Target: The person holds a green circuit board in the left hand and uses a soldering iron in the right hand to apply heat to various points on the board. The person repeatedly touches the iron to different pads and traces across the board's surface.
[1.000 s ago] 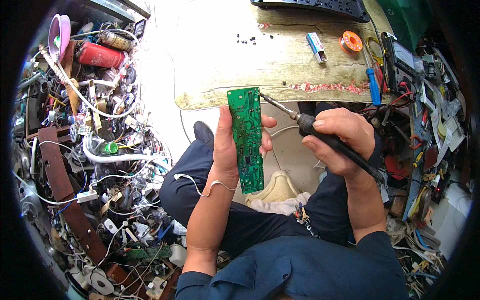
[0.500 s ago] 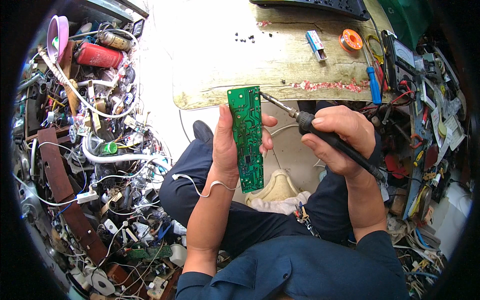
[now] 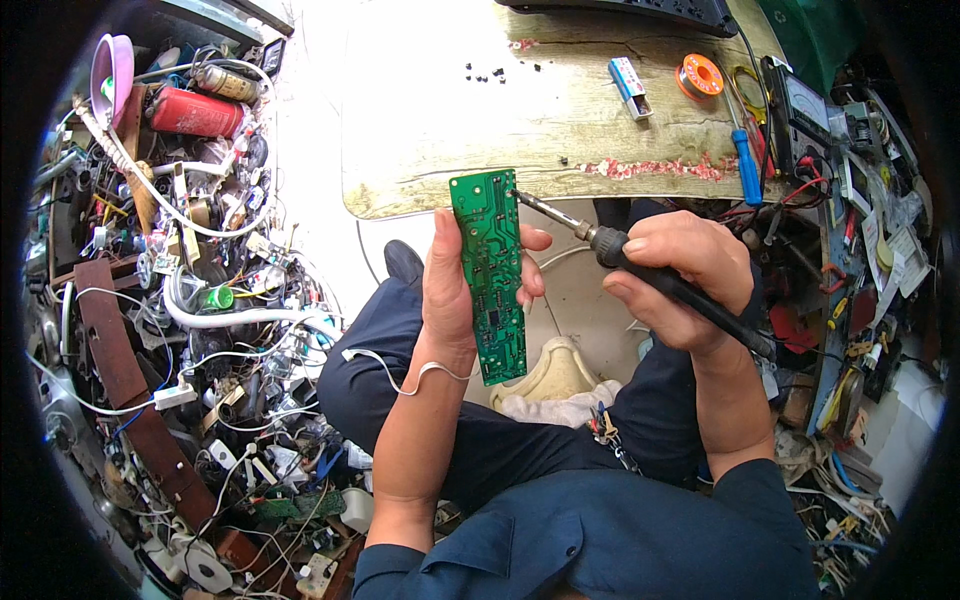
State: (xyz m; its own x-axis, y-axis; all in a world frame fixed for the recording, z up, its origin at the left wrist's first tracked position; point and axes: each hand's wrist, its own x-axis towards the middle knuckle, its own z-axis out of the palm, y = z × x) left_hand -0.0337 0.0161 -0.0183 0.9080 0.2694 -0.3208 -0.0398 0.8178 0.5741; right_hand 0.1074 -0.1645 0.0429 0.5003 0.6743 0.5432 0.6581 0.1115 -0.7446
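Slantwise, right hand (image 3: 695,272) holds soldering iron (image 3: 607,243); left hand (image 3: 448,298) curls round circuit board (image 3: 489,275).

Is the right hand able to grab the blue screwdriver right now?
Probably not: the right hand is gripping the soldering iron. The blue screwdriver lies just beyond that hand, handle uncovered, so only that full grip seems in the way.
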